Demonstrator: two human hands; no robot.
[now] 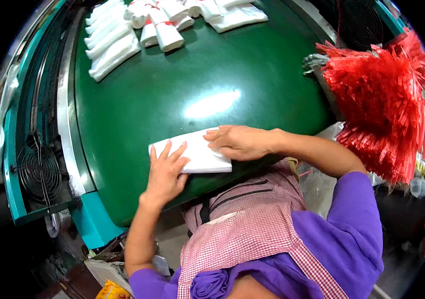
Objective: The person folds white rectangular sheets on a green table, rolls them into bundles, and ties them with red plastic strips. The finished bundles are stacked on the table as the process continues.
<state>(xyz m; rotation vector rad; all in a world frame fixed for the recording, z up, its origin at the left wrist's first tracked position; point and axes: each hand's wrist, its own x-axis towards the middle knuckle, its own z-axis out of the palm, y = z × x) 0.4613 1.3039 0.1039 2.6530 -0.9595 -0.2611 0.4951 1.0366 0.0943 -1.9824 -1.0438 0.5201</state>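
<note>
A flat stack of thin white plastic (192, 142), folded into a rectangle, lies on the green surface close to my body. My left hand (165, 174) presses on its left part with the fingers spread. On the right end of the stack rests my right hand (245, 142), its fingers pointing left and pressing down on the plastic; the undersides of these fingers are hidden.
Rolled white bundles (165, 32) with red ties sit at the far side of the green surface (132, 107), beside a row of folded white stacks (112, 52). A thick bunch of red plastic strips (377, 94) hangs at the right. Metal machine rails (68, 119) run along the left.
</note>
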